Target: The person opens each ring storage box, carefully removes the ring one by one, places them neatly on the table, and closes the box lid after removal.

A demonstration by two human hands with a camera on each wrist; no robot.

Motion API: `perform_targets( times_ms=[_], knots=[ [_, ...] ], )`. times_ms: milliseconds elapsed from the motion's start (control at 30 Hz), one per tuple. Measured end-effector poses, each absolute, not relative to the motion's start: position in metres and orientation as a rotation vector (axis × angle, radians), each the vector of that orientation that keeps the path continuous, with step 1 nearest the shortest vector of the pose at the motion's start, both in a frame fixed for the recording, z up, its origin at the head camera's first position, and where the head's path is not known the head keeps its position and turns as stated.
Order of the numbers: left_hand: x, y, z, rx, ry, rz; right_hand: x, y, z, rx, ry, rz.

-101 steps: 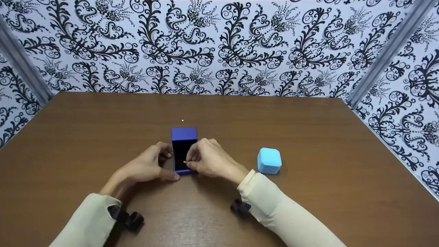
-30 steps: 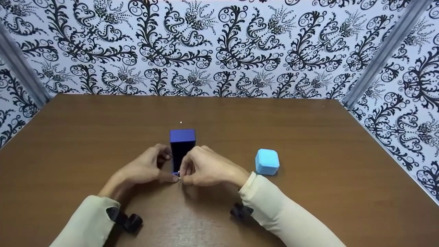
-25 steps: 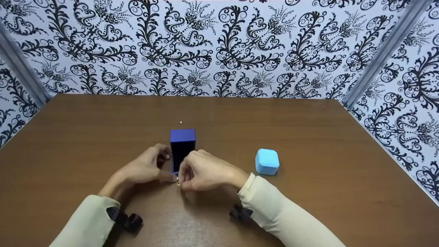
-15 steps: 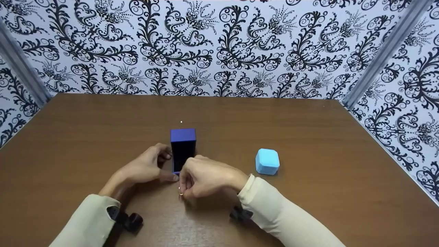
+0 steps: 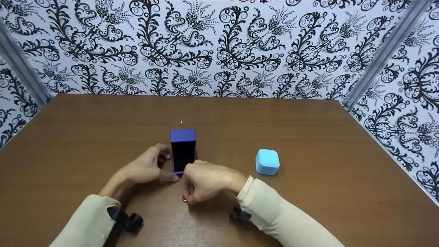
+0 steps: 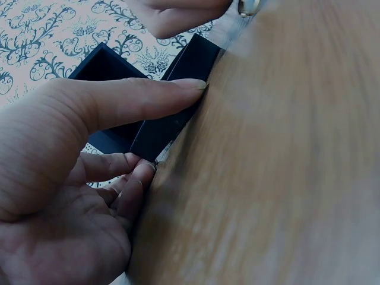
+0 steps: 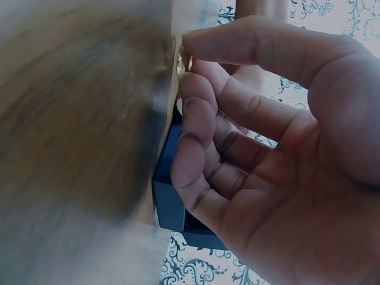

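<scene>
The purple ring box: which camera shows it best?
The head view: the ring box stands open there, with a front corner hidden by the right hand. In the left wrist view, the left hand partly covers it; in the right wrist view, the right hand hides much.

On a brown wooden table [image 5: 301, 133], the left hand [image 5: 145, 166] holds an open violet-blue box [image 5: 183, 136] at its left side and front corner, the box's dark inside facing the person, while the right hand [image 5: 207, 180] pinches a small gold ring [image 5: 184, 199] in front of it, partly covering the box's lower right corner. To the right, well apart from the open box, stands a closed light-blue box [image 5: 267, 162] with rounded edges. 2 cream sleeves [image 5: 84, 219] each carry a black wrist device [image 5: 127, 219], and black-and-white scrolled wallpaper [image 5: 212, 48] rises behind the table.
</scene>
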State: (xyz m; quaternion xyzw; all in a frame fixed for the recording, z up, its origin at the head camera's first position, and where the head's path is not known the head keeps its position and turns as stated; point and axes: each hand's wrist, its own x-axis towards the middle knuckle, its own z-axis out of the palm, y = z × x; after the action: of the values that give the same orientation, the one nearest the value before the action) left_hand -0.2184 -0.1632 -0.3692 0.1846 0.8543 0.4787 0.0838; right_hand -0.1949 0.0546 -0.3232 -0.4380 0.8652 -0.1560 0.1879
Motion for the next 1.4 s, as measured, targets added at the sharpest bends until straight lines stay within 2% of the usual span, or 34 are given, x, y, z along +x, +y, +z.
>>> perform_targets(
  times_ms=[800,1400],
  knots=[
    [-0.219,-0.163,-0.369,0.539,2.547,1.436,-0.201,0.06,-0.317,-1.19,2.448,-0.507],
    [-0.219,-0.162,-0.371,0.563,2.566,1.431,-0.232,0.089,-0.3,-1.031,2.454,-1.094]
  ],
)
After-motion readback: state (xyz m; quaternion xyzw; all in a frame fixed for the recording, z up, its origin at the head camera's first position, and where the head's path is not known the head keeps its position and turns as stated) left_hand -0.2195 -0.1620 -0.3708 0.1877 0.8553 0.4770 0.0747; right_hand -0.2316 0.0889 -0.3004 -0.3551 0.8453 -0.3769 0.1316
